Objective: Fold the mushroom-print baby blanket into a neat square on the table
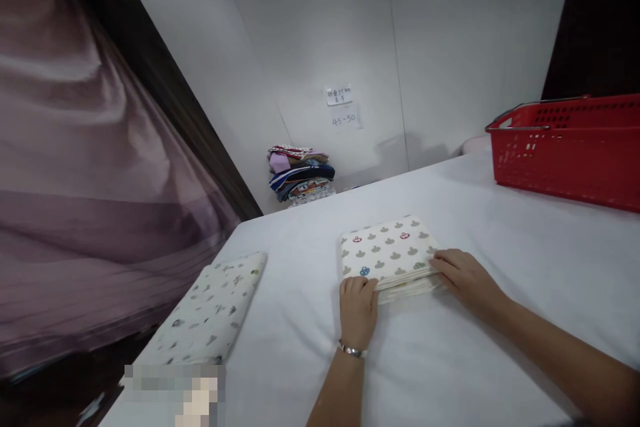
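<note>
A folded cream cloth with grey, red and blue mushroom-like prints lies flat on the white bed or table cover. My left hand, with a silver bracelet at its wrist, grips the near left corner of the cloth. At the near right corner, my right hand has its thumb and fingers closed on the layered edge. Several layers show along the near side, the lowest sticking out slightly. What the fingertips do under the edge is hidden.
Another folded printed cloth lies along the left edge of the white surface. A red basket stands at the far right. Behind the far edge is a stack of folded clothes against the wall. A pink curtain hangs on the left.
</note>
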Action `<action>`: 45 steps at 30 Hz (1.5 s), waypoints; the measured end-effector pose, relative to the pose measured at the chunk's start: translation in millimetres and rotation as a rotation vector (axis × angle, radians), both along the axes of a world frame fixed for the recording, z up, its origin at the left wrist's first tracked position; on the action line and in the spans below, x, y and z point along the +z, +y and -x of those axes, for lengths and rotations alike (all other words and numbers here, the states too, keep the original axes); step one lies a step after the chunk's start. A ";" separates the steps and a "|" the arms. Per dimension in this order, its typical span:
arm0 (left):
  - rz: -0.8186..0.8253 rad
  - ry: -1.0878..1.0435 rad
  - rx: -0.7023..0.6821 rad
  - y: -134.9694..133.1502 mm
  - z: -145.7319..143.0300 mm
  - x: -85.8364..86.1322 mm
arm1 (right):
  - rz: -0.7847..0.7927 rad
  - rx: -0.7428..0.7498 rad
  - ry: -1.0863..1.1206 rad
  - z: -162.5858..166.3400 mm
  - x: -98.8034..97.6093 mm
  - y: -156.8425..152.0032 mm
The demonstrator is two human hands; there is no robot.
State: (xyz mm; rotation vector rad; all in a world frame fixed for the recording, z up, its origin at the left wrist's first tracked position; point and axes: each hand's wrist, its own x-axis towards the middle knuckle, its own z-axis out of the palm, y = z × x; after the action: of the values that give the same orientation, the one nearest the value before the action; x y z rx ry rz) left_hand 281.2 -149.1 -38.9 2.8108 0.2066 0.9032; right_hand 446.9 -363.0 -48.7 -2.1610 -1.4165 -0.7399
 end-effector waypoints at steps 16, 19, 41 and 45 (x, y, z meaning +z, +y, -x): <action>-0.019 0.005 -0.012 0.0 -0.4 3.7 | -0.067 -0.113 0.107 4.3 11.2 -7.8; -0.025 0.003 -0.003 0.0 -0.7 3.7 | -0.059 -0.140 0.123 4.1 7.7 -6.5; 0.008 0.002 -0.009 -1.6 1.3 4.2 | 0.090 -0.049 0.343 6.8 5.9 -12.8; 0.028 0.004 -0.013 -1.2 2.2 3.3 | 0.107 -0.099 0.280 8.0 5.5 -12.5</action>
State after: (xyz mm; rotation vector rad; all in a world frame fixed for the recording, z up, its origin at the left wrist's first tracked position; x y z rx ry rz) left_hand 278.9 -150.3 -35.6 2.7855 0.2002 0.8846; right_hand 438.9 -375.5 -43.2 -2.3228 -1.2365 -0.3823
